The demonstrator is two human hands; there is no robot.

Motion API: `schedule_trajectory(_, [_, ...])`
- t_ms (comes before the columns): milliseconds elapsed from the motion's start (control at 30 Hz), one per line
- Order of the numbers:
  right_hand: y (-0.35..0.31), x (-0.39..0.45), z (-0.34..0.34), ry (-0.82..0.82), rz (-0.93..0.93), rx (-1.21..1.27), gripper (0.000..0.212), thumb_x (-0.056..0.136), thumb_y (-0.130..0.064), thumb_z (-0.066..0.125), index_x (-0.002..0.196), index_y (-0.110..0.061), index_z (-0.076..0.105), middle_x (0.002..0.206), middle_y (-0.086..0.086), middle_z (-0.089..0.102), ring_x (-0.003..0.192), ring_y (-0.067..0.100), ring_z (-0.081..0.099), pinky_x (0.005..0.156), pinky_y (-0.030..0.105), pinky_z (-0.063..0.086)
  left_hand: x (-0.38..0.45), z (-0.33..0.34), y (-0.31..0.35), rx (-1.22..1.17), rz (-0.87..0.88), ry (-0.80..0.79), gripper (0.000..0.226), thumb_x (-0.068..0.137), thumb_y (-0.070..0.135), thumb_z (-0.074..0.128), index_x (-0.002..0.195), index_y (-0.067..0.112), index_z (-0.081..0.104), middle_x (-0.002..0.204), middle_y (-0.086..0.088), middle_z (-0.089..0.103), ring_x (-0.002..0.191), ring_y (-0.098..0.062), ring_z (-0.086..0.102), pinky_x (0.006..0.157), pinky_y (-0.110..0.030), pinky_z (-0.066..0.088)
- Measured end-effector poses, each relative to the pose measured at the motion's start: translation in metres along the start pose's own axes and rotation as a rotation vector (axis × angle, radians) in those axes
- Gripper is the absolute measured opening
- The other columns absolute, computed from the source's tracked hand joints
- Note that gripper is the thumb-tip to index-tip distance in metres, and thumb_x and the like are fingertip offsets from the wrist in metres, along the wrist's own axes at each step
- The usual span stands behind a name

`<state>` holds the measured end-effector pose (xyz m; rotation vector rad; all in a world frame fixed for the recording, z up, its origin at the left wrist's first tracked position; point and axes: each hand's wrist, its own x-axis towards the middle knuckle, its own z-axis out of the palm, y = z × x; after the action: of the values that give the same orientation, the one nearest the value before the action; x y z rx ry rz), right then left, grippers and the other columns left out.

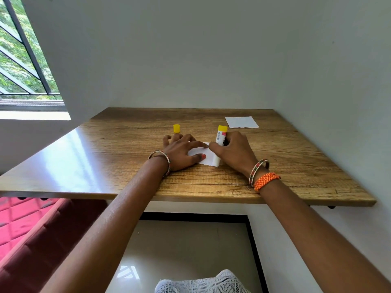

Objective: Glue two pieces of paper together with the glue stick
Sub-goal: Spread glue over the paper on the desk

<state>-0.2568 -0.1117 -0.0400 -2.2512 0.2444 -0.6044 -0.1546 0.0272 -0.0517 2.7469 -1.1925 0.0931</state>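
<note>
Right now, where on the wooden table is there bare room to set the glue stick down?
Free: the glossy left stretch of the wooden table, left of the yellow cap; and the near right corner, below the white square paper. Crowded: the middle, where the left hand pins the small white paper and the right hand holds the white glue stick.

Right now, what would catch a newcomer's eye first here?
Two bare hands meet at the middle of the wooden table: the left hand pins a small white paper flat while the right hand holds an uncapped glue stick against it. Its yellow cap stands behind the left hand; a second paper lies far right.
</note>
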Motion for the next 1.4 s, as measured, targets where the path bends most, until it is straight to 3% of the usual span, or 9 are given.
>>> schedule_trajectory(100, [-0.003,0.000,-0.003,-0.062,0.053,0.100,0.016,0.085,-0.025,0.064,0.077,-0.012,0.060,0.066,-0.006,0.053,0.060,0.006,0.050,0.054,0.018,0.039,-0.001,0.001,-0.001,-0.007,0.004,-0.012,0.050,0.086,0.060,0.035,0.133,0.045,0.039,0.141,0.005,0.038,0.135,-0.024,0.022,0.105,-0.048,0.013])
schedule_trajectory(200, [-0.002,0.006,-0.010,0.008,0.167,0.532,0.014,0.087,-0.019,0.061,0.074,-0.014,0.060,0.056,-0.003,0.051,0.048,0.006,0.044,0.048,0.018,0.037,-0.001,0.001,-0.003,-0.049,0.010,-0.010,0.048,0.086,0.060,0.035,0.132,0.047,0.038,0.141,0.006,0.037,0.135,-0.023,0.022,0.104,-0.047,0.014])
schedule_trajectory(300, [0.006,0.016,-0.018,0.064,0.231,0.762,0.012,0.087,-0.021,0.063,0.094,-0.011,0.064,0.050,-0.007,0.050,0.041,0.004,0.038,0.041,0.017,0.032,-0.001,0.001,-0.003,-0.087,0.021,-0.026,0.043,0.090,0.052,0.040,0.133,0.044,0.040,0.144,0.005,0.035,0.136,-0.023,0.019,0.106,-0.047,0.015])
schedule_trajectory(500, [0.014,0.039,-0.021,0.021,0.265,0.839,0.019,0.087,-0.028,0.061,0.104,-0.022,0.067,0.088,0.004,0.070,0.066,0.013,0.065,0.053,0.023,0.042,0.003,0.001,-0.009,-0.545,-0.027,0.239,0.013,0.081,0.044,0.051,0.088,0.052,0.059,0.116,0.012,0.061,0.117,-0.014,0.043,0.104,-0.046,0.029])
schedule_trajectory(700, [0.023,0.080,0.003,0.019,0.321,0.782,0.024,0.096,-0.017,0.049,0.117,-0.016,0.038,0.098,0.006,0.069,0.070,0.013,0.067,0.053,0.023,0.041,0.018,-0.002,-0.020,-0.816,-0.081,0.477,0.029,0.085,0.008,0.058,0.078,0.036,0.062,0.093,0.004,0.067,0.095,-0.019,0.060,0.091,-0.041,0.048])
schedule_trajectory(933, [0.029,0.120,0.035,-0.011,0.198,0.546,0.023,0.086,-0.002,0.060,0.109,0.000,0.058,0.116,0.020,0.065,0.108,0.026,0.061,0.089,0.033,0.048,0.047,-0.002,-0.045,-0.918,-0.300,0.603,0.011,0.088,0.018,0.058,0.092,0.012,0.067,0.084,-0.002,0.061,0.079,-0.013,0.053,0.066,-0.019,0.042])
schedule_trajectory(1100, [0.039,0.126,0.049,-0.057,0.094,0.255,0.042,0.078,-0.024,0.074,0.110,-0.001,0.061,0.108,0.008,0.067,0.100,0.019,0.063,0.078,0.025,0.048,0.063,0.000,-0.026,-0.930,-0.295,0.637,0.016,0.094,0.023,0.047,0.092,0.019,0.062,0.075,0.004,0.060,0.062,-0.007,0.052,0.054,-0.018,0.040])
schedule_trajectory(1300, [0.037,0.124,0.051,-0.047,0.007,0.162,0.045,0.080,-0.023,0.072,0.119,-0.005,0.058,0.112,0.005,0.065,0.098,0.012,0.057,0.069,0.016,0.040,0.069,0.003,-0.030,-0.893,-0.326,0.734,0.018,0.090,0.016,0.043,0.086,0.021,0.060,0.073,0.001,0.062,0.064,-0.016,0.057,0.062,-0.032,0.046])
schedule_trajectory(1400, [0.037,0.127,0.054,-0.074,-0.001,0.180,0.046,0.078,-0.022,0.074,0.119,-0.007,0.058,0.117,0.009,0.066,0.108,0.020,0.061,0.087,0.028,0.049,0.070,0.003,-0.031,-0.833,-0.335,0.743,0.018,0.088,0.018,0.043,0.085,0.021,0.061,0.075,-0.002,0.063,0.069,-0.022,0.059,0.067,-0.040,0.051])
